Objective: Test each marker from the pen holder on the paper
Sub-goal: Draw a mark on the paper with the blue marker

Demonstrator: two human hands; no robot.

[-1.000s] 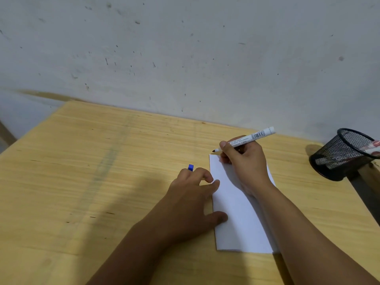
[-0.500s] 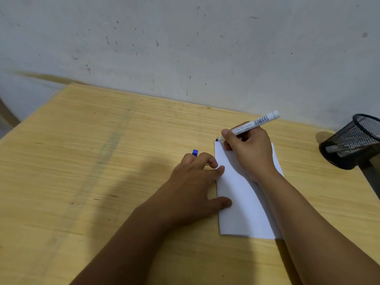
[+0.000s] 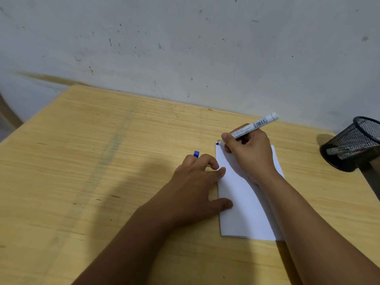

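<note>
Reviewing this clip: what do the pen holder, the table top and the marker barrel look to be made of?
Pen holder: black wire mesh, likely metal; light shows through its grid wall.
Table: pale yellow wood or wood-look laminate; long grain lines, matte. Which one cannot be told.
Marker: white, smooth barrel, probably plastic, with printed text and a barcode.

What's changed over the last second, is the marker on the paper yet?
The right hand lowered the white marker; its tip now touches the white paper's far left corner. Unchanged: the left hand steadies the paper, gripping the blue cap; black mesh pen holder untouched.
</note>
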